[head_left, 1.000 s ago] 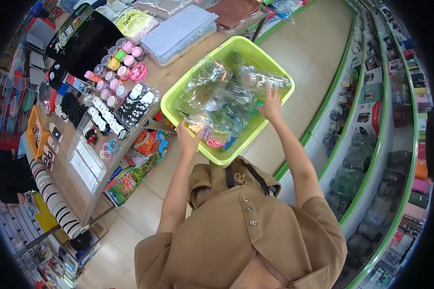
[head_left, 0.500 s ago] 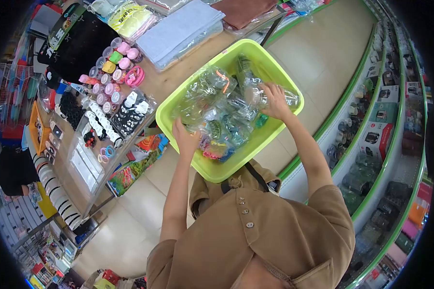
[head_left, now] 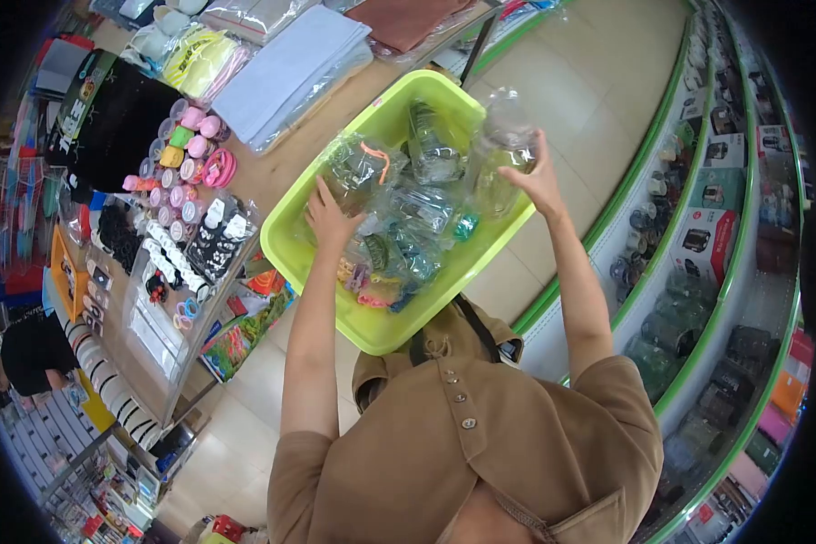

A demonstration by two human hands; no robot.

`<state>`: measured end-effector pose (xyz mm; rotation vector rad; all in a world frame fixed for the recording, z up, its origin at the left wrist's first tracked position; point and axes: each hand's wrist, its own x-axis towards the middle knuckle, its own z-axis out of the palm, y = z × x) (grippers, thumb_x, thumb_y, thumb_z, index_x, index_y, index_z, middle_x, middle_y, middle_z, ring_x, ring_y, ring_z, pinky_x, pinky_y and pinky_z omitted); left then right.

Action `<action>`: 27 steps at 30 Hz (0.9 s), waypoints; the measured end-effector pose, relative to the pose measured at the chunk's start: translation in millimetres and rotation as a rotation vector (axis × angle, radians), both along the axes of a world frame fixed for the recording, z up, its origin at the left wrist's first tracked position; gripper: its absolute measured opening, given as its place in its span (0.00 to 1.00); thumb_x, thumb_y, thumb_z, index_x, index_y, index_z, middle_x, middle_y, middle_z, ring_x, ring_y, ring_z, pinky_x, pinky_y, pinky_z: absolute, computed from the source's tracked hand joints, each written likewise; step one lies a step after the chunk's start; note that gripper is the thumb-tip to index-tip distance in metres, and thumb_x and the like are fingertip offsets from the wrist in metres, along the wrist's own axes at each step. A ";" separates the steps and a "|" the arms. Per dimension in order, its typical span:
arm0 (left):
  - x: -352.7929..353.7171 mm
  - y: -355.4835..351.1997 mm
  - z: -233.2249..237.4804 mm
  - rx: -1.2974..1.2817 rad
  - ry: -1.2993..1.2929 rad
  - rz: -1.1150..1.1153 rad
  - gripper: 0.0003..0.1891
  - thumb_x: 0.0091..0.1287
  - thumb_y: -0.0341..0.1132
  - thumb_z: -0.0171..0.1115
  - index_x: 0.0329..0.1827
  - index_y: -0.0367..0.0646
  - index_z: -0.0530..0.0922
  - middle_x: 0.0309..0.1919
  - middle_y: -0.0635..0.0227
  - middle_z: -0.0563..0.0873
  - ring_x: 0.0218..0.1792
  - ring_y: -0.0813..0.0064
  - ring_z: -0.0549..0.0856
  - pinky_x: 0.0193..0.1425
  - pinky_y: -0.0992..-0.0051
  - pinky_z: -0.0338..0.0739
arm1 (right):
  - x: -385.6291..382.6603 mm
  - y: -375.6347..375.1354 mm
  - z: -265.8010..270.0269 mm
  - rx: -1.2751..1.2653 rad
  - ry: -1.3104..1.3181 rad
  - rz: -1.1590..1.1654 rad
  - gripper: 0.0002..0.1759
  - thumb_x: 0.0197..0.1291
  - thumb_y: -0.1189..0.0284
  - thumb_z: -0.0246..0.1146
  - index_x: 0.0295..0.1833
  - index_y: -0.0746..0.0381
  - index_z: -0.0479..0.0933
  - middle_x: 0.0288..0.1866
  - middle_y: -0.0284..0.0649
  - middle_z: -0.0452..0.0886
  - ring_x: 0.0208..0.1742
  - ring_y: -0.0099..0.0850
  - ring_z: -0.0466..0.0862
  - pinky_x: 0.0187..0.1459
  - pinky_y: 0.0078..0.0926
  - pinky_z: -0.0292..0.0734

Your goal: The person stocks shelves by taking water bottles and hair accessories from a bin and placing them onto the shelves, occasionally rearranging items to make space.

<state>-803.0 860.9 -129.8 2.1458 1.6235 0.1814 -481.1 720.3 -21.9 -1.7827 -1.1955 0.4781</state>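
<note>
A yellow-green tub (head_left: 313,295) full of plastic-wrapped goods is in front of me, beside the table. My right hand (head_left: 533,177) grips a clear plastic-wrapped container (head_left: 499,163), raised over the tub's right rim. On the tub's left side, my left hand (head_left: 329,218) has its fingers spread against a clear wrapped item with an orange strip (head_left: 364,168). Between the hands lie a dark wrapped item (head_left: 432,145), other clear packages and a green piece (head_left: 465,226). Pink and yellow small items (head_left: 372,292) sit near the tub's lower corner.
The table (head_left: 267,172) at left holds light blue cloths (head_left: 290,72), small pink-lidded jars (head_left: 190,145) and hair accessories. Curved shelves (head_left: 644,272) of glassware and boxes run along the right. A person in black (head_left: 34,354) is at far left.
My right hand has lifted the clear container up and out over the tub's rim. My left hand has moved up and left onto the wrapped item. The tub has shifted left in view.
</note>
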 end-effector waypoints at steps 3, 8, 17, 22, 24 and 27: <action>4.8 -16.3 10.6 0.264 -0.292 -0.129 0.60 0.39 0.46 0.77 0.72 0.43 0.43 0.65 0.47 0.60 0.66 0.51 0.59 0.67 0.52 0.52 | 7.2 -13.6 3.3 0.119 0.806 -0.053 0.51 0.44 0.67 0.68 0.70 0.63 0.46 0.58 0.44 0.69 0.52 0.33 0.75 0.49 0.32 0.73; 29.2 -66.0 77.8 -0.596 -1.111 -0.166 0.57 0.39 0.44 0.76 0.70 0.37 0.47 0.65 0.48 0.61 0.67 0.55 0.59 0.69 0.61 0.52 | -40.1 -27.1 0.5 0.171 1.218 0.100 0.47 0.47 0.65 0.68 0.68 0.60 0.49 0.59 0.43 0.68 0.56 0.36 0.73 0.55 0.37 0.72; -62.2 -129.4 14.2 -1.078 -1.075 0.094 0.53 0.38 0.34 0.71 0.69 0.38 0.50 0.60 0.57 0.67 0.61 0.61 0.68 0.64 0.66 0.64 | -130.4 18.3 5.4 -0.188 0.887 0.387 0.48 0.48 0.53 0.66 0.69 0.60 0.51 0.66 0.50 0.61 0.64 0.43 0.64 0.63 0.43 0.60; -120.4 -161.1 24.6 -1.128 -1.277 0.500 0.45 0.43 0.37 0.70 0.66 0.39 0.56 0.54 0.61 0.73 0.55 0.60 0.73 0.59 0.62 0.71 | -87.0 91.8 -62.9 -0.452 -0.182 -0.244 0.54 0.40 0.49 0.69 0.69 0.60 0.51 0.63 0.57 0.63 0.64 0.48 0.65 0.61 0.44 0.62; -135.8 -171.7 27.8 -1.113 -1.292 0.617 0.43 0.45 0.39 0.71 0.65 0.39 0.58 0.53 0.61 0.74 0.54 0.61 0.75 0.57 0.61 0.72 | -81.3 111.4 -70.2 -0.630 -0.179 -0.256 0.55 0.38 0.49 0.70 0.68 0.60 0.52 0.62 0.56 0.65 0.63 0.48 0.66 0.60 0.45 0.63; -140.4 -184.0 30.3 -0.993 -1.468 0.681 0.39 0.44 0.45 0.71 0.59 0.39 0.65 0.47 0.62 0.77 0.49 0.62 0.77 0.51 0.59 0.76 | -62.1 133.7 -93.9 -0.844 -0.124 -0.152 0.58 0.34 0.49 0.72 0.68 0.64 0.51 0.60 0.55 0.67 0.59 0.49 0.71 0.56 0.45 0.68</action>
